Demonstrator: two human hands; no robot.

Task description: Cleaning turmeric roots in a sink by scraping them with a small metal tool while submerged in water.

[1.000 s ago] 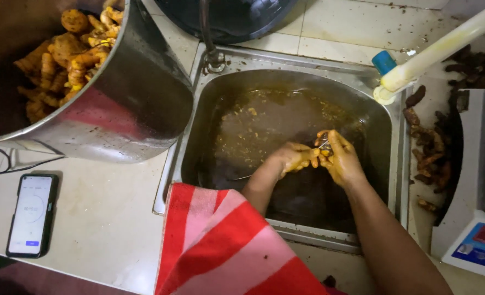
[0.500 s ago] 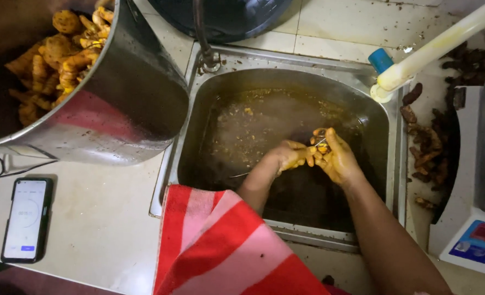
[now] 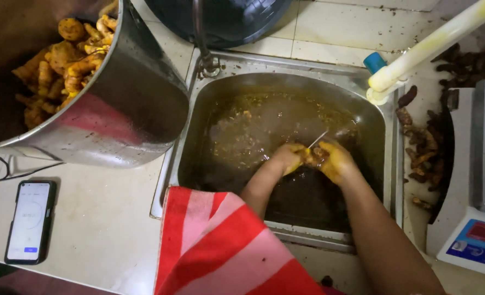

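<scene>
Yellow-stained fingers (image 3: pixel 302 155) of both hands meet over the middle of a steel sink (image 3: pixel 199 117), clenched around a small turmeric root (image 3: pixel 314 155) held between them. The left hand (image 3: pixel 287 158) grips the root from its side, the right hand (image 3: pixel 336 161) closes on it from the other and also holds a thin knife (image 3: pixel 318 140), whose blade sticks up and away from the fingertips. How each single finger lies on the root cannot be told, since the stain and the blur hide it.

Beneath and behind the fingers, the sink holds murky brown water (image 3: pixel 253 131) strewn with peelings. Well to the left of the fingers stands a large steel pot (image 3: pixel 127 109) on the counter, filled with peeled orange-yellow turmeric (image 3: pixel 62 60). Behind the fingers, past the sink's far rim, sits a dark round tub (image 3: pixel 226 19), with the tap's stem (image 3: pixel 200 33) rising in front of it. To the right of the fingers, beyond the sink's edge, lies a heap of dark unpeeled roots (image 3: pixel 420 147), and farther right a weighing scale (image 3: pixel 480 218). A pale pipe (image 3: pixel 439 41) with a blue cap slants above that heap. Nearer than the fingers, a red-and-white striped cloth (image 3: pixel 220 246) hangs at the counter's front edge. Far left of it, a smartphone (image 3: pixel 29 221) lies face up with its screen lit.
</scene>
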